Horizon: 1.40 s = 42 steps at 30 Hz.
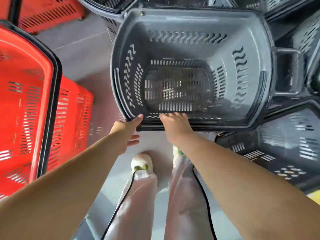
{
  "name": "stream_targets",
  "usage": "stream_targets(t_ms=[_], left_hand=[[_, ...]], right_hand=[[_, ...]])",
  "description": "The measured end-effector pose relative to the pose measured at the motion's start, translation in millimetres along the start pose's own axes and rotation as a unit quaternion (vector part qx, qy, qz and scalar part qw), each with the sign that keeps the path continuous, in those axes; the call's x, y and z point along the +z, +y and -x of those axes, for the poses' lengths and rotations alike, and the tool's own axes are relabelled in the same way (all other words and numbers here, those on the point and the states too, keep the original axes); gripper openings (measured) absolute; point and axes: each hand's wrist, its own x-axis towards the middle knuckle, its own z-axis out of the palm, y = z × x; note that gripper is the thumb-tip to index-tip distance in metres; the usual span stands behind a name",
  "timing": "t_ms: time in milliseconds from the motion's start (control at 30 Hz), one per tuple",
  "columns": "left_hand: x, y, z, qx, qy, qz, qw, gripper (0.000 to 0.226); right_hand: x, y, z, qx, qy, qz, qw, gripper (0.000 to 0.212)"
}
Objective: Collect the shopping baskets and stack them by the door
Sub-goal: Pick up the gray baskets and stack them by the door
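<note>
A stack of grey shopping baskets (190, 42) stands straight ahead of me, seen from above. My right hand (174, 123) lies over its near rim, fingers curled inside. My left hand (128, 134) is at the near left corner; its thumb touches the rim and its fingers are spread below the edge. A stack of red baskets (26, 101) with a black rim is on the left.
More grey baskets crowd the right side (285, 149) and the top of the view (107, 4). Another red basket (46, 13) lies at the top left. My feet and legs (142, 165) stand on the grey tiled floor between the stacks, with black cables hanging down.
</note>
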Motion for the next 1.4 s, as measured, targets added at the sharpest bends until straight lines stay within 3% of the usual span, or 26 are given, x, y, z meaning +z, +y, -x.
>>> stream_targets(t_ms=[167, 267, 333, 400, 533, 667, 833, 900, 967, 1067, 1400], left_hand=[[3.2, 5.9, -10.4, -0.043, -0.024, 0.231, 0.972, 0.032], [-4.5, 18.3, -21.4, -0.007, 0.022, 0.296, 0.955, 0.017], [-11.7, 22.0, -23.5, 0.009, 0.049, 0.283, 0.958, 0.009], [-14.1, 22.8, -24.6, 0.013, 0.068, 0.272, 0.960, 0.014], [3.8, 23.8, -19.4, -0.014, 0.080, 0.287, 0.955, 0.042], [48.1, 14.8, -9.1, -0.074, -0.009, 0.255, 0.964, 0.038], [67.8, 14.8, -12.7, -0.046, -0.010, 0.263, 0.964, 0.008], [65.7, 21.0, -8.6, -0.033, -0.014, 0.297, 0.954, 0.004], [64.5, 28.5, 2.5, -0.028, -0.010, 0.333, 0.942, 0.015], [56.9, 38.4, 37.7, -0.026, 0.008, 0.337, 0.941, 0.028], [-0.9, 52.6, 207.3, 0.002, 0.018, 0.325, 0.946, 0.011]], right_hand=[[-13.3, -41.3, -22.9, -0.055, 0.010, -0.106, 0.993, 0.054], [-24.6, -30.0, -12.0, -0.076, 0.104, -0.177, 0.976, 0.040], [-26.4, -1.7, 3.6, -0.038, 0.196, -0.147, 0.969, 0.039], [-26.1, 37.5, 19.6, 0.072, 0.257, -0.105, 0.958, 0.046], [-29.5, 114.8, 34.8, 0.314, 0.228, -0.149, 0.910, 0.080], [-29.7, 161.6, 22.5, 0.421, 0.155, -0.294, 0.844, 0.096], [-28.7, 182.9, 7.6, 0.453, 0.141, -0.394, 0.787, 0.071], [-31.0, 183.2, 12.3, 0.462, 0.141, -0.404, 0.777, 0.068], [-35.7, 180.6, 23.3, 0.479, 0.156, -0.400, 0.766, 0.061], [-54.0, 168.7, 51.6, 0.489, 0.170, -0.389, 0.762, 0.060], [-179.1, 106.4, 188.9, 0.448, 0.212, -0.396, 0.773, 0.045]])
